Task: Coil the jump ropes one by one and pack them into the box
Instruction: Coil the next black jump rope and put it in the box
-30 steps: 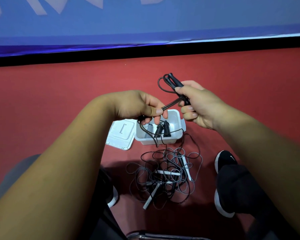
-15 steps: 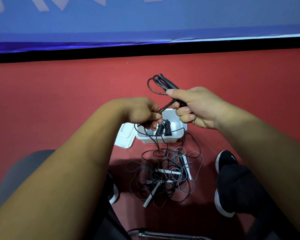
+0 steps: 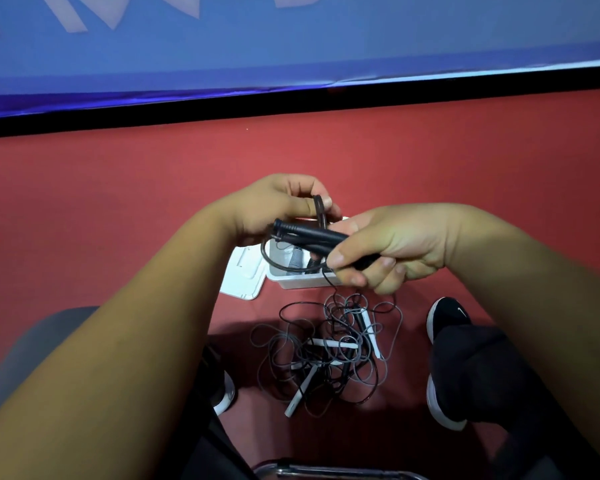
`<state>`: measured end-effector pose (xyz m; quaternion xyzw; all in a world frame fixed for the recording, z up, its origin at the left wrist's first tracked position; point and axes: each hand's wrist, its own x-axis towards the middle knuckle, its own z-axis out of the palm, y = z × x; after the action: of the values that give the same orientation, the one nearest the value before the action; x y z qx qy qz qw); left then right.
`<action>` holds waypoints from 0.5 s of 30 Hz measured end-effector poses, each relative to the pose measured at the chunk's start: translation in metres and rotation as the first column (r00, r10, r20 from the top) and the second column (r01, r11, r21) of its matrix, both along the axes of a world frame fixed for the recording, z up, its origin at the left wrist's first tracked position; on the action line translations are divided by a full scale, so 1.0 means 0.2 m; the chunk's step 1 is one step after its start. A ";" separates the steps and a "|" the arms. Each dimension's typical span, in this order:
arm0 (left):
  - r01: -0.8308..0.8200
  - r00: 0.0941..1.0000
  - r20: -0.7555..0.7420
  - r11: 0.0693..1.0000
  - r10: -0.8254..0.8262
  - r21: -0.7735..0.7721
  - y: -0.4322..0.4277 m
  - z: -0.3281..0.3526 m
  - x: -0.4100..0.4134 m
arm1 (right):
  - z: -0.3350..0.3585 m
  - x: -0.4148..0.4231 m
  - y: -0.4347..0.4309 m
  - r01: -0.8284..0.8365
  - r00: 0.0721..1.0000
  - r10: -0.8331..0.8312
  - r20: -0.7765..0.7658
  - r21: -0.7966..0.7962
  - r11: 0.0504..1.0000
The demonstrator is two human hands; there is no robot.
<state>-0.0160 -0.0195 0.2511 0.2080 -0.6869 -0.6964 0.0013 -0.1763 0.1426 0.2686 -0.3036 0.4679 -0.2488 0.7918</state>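
My right hand grips the two black handles of a black jump rope, which point left above the white box. My left hand pinches a loop of that rope's cord near its fingertips, just left of the handles. The cord hangs down past the box to the floor. Inside the box lie dark handles of another rope, partly hidden by my hands. A tangled heap of grey-corded ropes with white handles lies on the red floor in front of the box.
The box's white lid lies on the floor left of the box. My black shoes stand on either side of the heap. A blue wall panel with a black base strip runs along the back. A chair edge shows at the bottom.
My right hand has turned the handles from pointing up and back to pointing left and has come lower. My left hand has risen and moved in, wrapping cord beside the handles.
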 end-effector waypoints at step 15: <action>0.032 0.999 0.029 0.905 -0.022 -0.425 0.03 0.13 -0.01 | -0.13 -0.02 -0.07 0.100 0.956 -0.087 -0.279 0.031 0.994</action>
<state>-0.0176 -0.0142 0.2767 0.2012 -0.8249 -0.5275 0.0289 -0.1797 0.1294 0.2428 -0.2949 0.5936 -0.2305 0.7124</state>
